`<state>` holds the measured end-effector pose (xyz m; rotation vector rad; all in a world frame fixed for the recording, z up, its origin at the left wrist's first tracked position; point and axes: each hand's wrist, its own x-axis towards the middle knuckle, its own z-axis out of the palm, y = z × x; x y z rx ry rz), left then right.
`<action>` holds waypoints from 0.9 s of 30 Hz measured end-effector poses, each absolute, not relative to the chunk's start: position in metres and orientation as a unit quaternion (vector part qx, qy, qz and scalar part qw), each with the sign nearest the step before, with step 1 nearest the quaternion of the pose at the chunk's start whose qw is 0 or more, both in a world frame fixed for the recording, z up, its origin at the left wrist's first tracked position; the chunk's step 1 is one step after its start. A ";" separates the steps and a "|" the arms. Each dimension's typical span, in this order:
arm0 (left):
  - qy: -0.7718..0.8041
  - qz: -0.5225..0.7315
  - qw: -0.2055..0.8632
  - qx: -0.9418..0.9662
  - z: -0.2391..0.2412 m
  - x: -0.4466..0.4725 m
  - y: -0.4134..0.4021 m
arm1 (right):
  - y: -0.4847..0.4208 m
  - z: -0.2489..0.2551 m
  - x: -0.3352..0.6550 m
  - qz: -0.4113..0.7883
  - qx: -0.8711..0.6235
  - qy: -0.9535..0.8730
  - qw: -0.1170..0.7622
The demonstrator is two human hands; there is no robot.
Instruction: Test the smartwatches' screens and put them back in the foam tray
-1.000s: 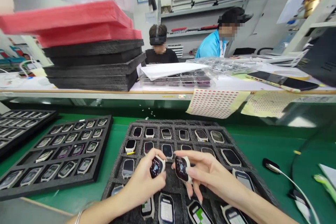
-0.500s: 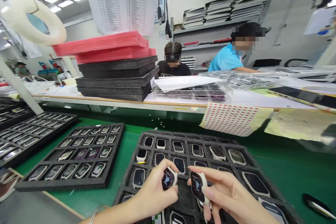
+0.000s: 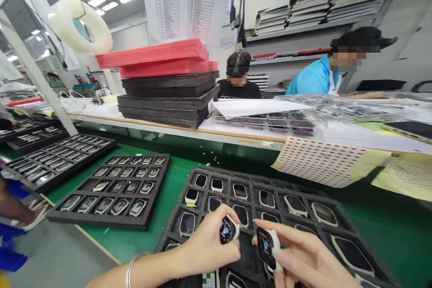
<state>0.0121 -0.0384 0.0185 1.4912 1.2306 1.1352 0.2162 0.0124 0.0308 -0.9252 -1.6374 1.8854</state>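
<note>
My left hand [image 3: 207, 245] is closed around a small white smartwatch body [image 3: 228, 230] with a lit screen. In my right hand [image 3: 303, 258] is a second white smartwatch body [image 3: 267, 246], pinched between thumb and fingers, its dark screen facing left. Both hands hover over a black foam tray [image 3: 175, 220] whose pockets hold several more watch bodies. The two held watches are a short gap apart, above an empty pocket in the tray's middle.
A second black foam tray [image 3: 84, 220] of watches lies to the left on the green belt [image 3: 168, 189], with more trays [image 3: 20, 180] farther left. Stacked black and red foam trays [image 3: 168, 85], a red-dot sticker sheet [image 3: 317, 162] and two seated people lie behind the raised shelf.
The view has swung up and to the left, so my hands and the tray sit lower and further right in the picture. Both hands keep their watches.
</note>
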 end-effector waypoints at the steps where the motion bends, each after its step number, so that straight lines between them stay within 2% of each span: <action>1: 0.495 0.453 0.430 0.604 0.018 0.012 -0.039 | 0.013 0.031 0.216 0.692 -0.330 -0.599 0.231; 5: 0.498 0.444 0.417 0.617 0.015 0.012 -0.042 | 0.017 0.029 0.217 0.720 -0.284 -0.598 0.208; 12: 0.498 0.438 0.415 0.622 0.013 0.011 -0.044 | 0.014 0.029 0.214 0.735 -0.259 -0.579 0.237; 22: 0.506 0.445 0.400 0.622 0.010 0.010 -0.047 | 0.012 0.030 0.216 0.749 -0.236 -0.573 0.232; 27: 0.478 0.441 0.518 0.556 0.006 0.010 -0.045 | 0.014 0.028 0.214 0.775 -0.225 -0.542 0.236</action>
